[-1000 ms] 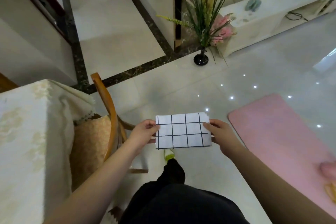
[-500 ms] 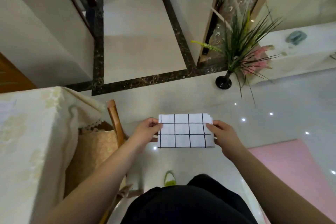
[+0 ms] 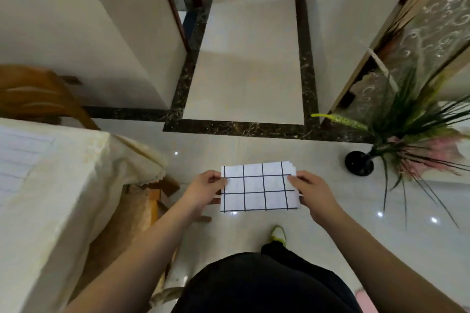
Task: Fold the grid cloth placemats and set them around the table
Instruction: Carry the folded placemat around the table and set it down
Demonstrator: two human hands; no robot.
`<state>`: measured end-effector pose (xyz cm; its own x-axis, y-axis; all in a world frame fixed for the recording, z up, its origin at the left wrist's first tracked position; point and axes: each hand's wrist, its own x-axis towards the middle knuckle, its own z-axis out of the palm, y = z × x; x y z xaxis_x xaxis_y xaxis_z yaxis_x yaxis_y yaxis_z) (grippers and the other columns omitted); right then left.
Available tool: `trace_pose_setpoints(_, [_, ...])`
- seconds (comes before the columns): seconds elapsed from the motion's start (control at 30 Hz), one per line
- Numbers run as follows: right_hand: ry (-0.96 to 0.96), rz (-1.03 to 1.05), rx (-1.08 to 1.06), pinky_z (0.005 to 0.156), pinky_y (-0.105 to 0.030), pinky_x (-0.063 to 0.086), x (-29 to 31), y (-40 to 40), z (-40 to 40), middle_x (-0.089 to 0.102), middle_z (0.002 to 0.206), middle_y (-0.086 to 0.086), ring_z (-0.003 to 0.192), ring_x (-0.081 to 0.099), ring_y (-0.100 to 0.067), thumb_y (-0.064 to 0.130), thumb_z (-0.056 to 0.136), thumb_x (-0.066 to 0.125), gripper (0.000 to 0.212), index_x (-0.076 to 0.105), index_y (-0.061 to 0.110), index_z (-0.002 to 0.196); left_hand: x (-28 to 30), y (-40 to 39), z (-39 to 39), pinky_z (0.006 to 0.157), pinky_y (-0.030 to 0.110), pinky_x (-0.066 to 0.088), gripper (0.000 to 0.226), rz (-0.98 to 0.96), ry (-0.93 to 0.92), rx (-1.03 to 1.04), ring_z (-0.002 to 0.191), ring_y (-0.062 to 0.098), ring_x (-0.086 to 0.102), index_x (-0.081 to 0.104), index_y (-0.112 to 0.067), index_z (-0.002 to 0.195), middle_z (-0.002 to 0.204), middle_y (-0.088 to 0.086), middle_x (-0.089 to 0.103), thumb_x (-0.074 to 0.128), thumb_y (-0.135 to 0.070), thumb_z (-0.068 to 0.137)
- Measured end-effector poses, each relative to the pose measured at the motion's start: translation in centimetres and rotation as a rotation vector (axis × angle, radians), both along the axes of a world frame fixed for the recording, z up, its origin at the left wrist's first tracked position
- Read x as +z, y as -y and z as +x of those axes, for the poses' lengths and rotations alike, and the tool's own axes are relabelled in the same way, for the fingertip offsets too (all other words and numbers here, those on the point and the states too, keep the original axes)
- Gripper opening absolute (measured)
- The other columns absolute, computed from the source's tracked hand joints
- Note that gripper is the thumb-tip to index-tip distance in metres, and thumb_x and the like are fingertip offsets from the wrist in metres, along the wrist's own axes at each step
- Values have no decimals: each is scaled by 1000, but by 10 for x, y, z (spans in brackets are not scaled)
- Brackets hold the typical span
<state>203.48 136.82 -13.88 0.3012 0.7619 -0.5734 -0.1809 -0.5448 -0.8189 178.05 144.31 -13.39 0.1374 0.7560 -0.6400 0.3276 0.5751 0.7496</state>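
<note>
Standing beside the table, person carries a folded grid placemat [image 3: 259, 188] in front of the body, above the glossy floor.

Head view, the only one:
- Left hand [image 3: 203, 192] pinches the placemat's left short edge, thumb on top, fingers curled beneath.
- Right hand [image 3: 314, 192] pinches the right short edge the same way. Neither hand free.
- Placemat held flat and level, long axis running left to right between the hands; several stacked layer edges show at its upper right corner, so it looks already folded.
- Table [image 3: 63, 185], under a cream tablecloth, lies to the left of the hands, well apart from the placemat. Left hand is the nearer one to it.
- A second grid cloth [image 3: 17, 160] lies flat on the tabletop at the far left edge of view, faint.
- Wooden chair [image 3: 152, 193] with woven seat is tucked between table corner and left forearm.
- Black vase [image 3: 359, 162] on the floor, far right, holds green grass blades and pink flowers.

Judgement: folding done for this piece; setting it down calls for a leftward turn, clearing the chair.
</note>
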Motion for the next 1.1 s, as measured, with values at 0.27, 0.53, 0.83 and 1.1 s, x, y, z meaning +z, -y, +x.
trace_pose_setpoints(0.27, [8,-26,236,64,-28,54,15,-111,18,72,92,-4,84,69,-18,18,94,60,8,68,18,95,5,-55,7,79,45,60,16,-28,10,241,84,28,68,64,-5,104,95,16,68,63,-16,94])
trace_pose_setpoints(0.53, [-16,-5,416,58,-26,51,15,-223,-24,72,88,-7,75,67,-18,15,92,63,8,70,14,95,-7,-106,-32,68,32,60,20,-25,45,459,84,26,67,62,-2,109,101,20,68,60,-16,95])
trace_pose_setpoints(0.83, [73,-2,686,60,-27,49,11,-339,-128,70,81,-3,70,66,-15,17,92,64,5,68,15,90,-18,-160,-110,64,30,54,16,19,82,761,79,21,67,64,-11,97,89,9,68,55,-24,97])
trace_pose_setpoints(1.1, [78,2,875,69,-32,53,5,-403,-223,74,93,-9,83,70,-23,16,92,63,12,69,11,101,-15,-177,-179,64,28,53,20,40,145,930,79,22,61,58,0,108,90,11,63,55,-16,96])
